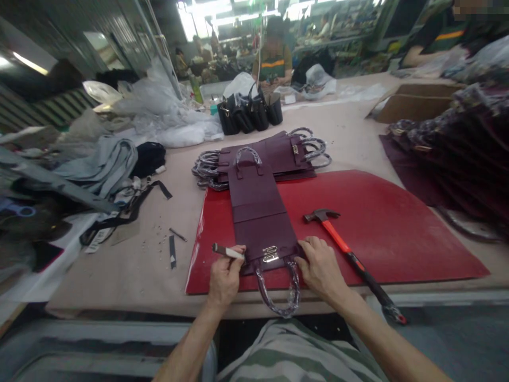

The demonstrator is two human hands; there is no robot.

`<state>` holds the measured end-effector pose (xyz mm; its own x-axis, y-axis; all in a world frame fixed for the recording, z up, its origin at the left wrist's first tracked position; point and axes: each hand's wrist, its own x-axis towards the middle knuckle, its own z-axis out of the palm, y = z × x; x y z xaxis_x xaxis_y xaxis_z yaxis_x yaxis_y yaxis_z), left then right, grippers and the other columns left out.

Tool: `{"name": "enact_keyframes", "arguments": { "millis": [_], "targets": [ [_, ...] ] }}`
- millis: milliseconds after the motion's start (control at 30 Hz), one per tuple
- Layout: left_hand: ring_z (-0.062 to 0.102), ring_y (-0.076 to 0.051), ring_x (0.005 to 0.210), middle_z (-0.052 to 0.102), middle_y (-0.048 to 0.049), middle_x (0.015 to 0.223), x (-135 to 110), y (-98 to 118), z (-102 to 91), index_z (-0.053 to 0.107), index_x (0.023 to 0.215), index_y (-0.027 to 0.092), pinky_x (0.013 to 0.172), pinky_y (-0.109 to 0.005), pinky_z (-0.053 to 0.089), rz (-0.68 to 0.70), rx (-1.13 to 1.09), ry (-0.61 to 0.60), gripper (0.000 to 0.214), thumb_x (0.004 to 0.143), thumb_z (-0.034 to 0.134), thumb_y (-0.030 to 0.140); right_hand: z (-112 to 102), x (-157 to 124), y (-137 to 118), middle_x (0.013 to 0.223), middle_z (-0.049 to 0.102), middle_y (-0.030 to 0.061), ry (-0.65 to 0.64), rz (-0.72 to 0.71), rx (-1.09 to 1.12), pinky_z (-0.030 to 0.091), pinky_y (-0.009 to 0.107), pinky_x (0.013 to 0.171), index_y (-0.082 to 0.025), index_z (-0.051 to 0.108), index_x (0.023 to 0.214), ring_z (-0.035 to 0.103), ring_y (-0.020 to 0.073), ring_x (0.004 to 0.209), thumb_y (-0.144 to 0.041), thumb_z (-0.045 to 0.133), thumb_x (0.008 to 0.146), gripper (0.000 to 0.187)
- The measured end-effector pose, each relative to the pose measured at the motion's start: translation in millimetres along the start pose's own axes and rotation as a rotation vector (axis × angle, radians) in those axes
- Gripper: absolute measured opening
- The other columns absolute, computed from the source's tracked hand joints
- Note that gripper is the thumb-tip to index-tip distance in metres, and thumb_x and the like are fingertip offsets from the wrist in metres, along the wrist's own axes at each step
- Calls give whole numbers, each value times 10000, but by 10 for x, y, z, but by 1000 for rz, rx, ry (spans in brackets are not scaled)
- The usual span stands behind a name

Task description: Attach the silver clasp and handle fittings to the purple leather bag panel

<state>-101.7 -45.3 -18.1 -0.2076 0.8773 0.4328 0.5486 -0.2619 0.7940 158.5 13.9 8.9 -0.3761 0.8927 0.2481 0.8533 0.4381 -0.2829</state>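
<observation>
A dark purple leather bag panel (pixel 258 204) lies lengthwise in front of me on a red board (pixel 350 228). Its near end carries a gold-coloured metal clasp (pixel 270 254) and a plastic-wrapped handle (pixel 278 302) that hangs toward me. My left hand (pixel 225 278) is closed on a short rod, white-wrapped with a brown end (pixel 227 251), and rests at the panel's near left corner. With thumb and fingers, my right hand (pixel 320 265) pinches the near right corner. Right of it lies a claw hammer (pixel 336 233) with an orange and black handle.
Beyond the panel, more purple bag pieces (pixel 274 151) are stacked. Black bags (pixel 250 114) stand farther back. A large purple pile (pixel 461 159) sits at right, near cardboard (pixel 417 101). Plastic wrapping (pixel 159 106) and straps (pixel 131 220) lie left. Other people work in the background.
</observation>
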Motion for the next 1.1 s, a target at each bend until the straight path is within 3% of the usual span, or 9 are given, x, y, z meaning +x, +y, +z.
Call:
{"name": "enact_keyframes", "arguments": {
  "millis": [67, 233, 300, 400, 467, 633, 833, 967, 1100],
  "targets": [
    [740, -223, 1001, 763, -109, 1065, 3, 10, -48, 700, 1035, 163, 894, -365, 625, -74, -22, -7, 173, 946, 561, 218, 36, -33, -42, 1070, 598, 115, 9, 38, 20, 386, 367, 776, -159, 620, 1099, 528, 270, 949, -194, 630, 893, 209],
    [709, -248, 1108, 745, -113, 1157, 18, -15, -139, 719, 1016, 196, 997, -421, 595, 173, -1, -191, 150, 911, 622, 241, 61, -95, -58, 1056, 600, 99, 53, 57, 106, 356, 383, 792, -172, 619, 1093, 518, 272, 948, -217, 639, 894, 206],
    [719, -255, 1082, 748, -117, 1138, 46, -24, -125, 717, 1028, 187, 976, -430, 603, 7, -82, -108, 176, 923, 637, 303, 80, -108, -58, 1067, 602, 101, 70, 54, 121, 356, 391, 801, -172, 614, 1111, 517, 276, 957, -227, 631, 900, 219],
    [751, -243, 949, 759, -106, 1050, 99, -17, -59, 682, 1029, 164, 872, -438, 632, -391, -378, 178, 275, 937, 641, 419, 118, -129, -49, 1102, 601, 111, 83, 52, 144, 359, 402, 821, -169, 607, 1142, 521, 287, 989, -244, 614, 913, 241],
    [749, -234, 948, 757, -102, 1053, 131, 18, 3, 678, 1025, 155, 891, -431, 621, -483, -509, 209, 296, 907, 692, 426, 138, -140, -39, 1118, 601, 118, 89, 54, 151, 360, 409, 831, -166, 602, 1159, 526, 293, 1009, -251, 600, 922, 252],
    [674, -235, 1163, 719, -110, 1210, 250, 269, 253, 719, 1021, 167, 1058, -390, 526, -299, -453, -3, 180, 910, 708, 308, 149, -149, -25, 1128, 599, 126, 116, 29, 153, 360, 417, 840, -161, 595, 1179, 531, 296, 1015, -256, 576, 944, 255],
    [686, -224, 1095, 711, -110, 1153, 342, 473, 567, 720, 1005, 169, 935, -353, 586, -167, -385, -154, 121, 930, 660, 242, 151, -154, -15, 1123, 600, 127, 122, 22, 178, 359, 415, 834, -152, 591, 1182, 531, 290, 1002, -258, 568, 962, 245],
    [689, -226, 1094, 722, -101, 1153, 290, 446, 614, 711, 1030, 178, 1030, -420, 544, -86, -310, -196, 122, 925, 647, 184, 166, -152, 2, 1110, 598, 120, 113, 21, 201, 358, 415, 831, -153, 586, 1185, 524, 286, 986, -278, 558, 974, 247],
    [696, -223, 1090, 726, -103, 1156, 275, 443, 612, 698, 1044, 173, 1012, -403, 554, -93, -273, -209, 133, 924, 644, 162, 180, -147, 16, 1108, 593, 121, 111, 20, 216, 354, 418, 817, -156, 585, 1186, 518, 291, 974, -290, 549, 977, 251]
  ]
}}
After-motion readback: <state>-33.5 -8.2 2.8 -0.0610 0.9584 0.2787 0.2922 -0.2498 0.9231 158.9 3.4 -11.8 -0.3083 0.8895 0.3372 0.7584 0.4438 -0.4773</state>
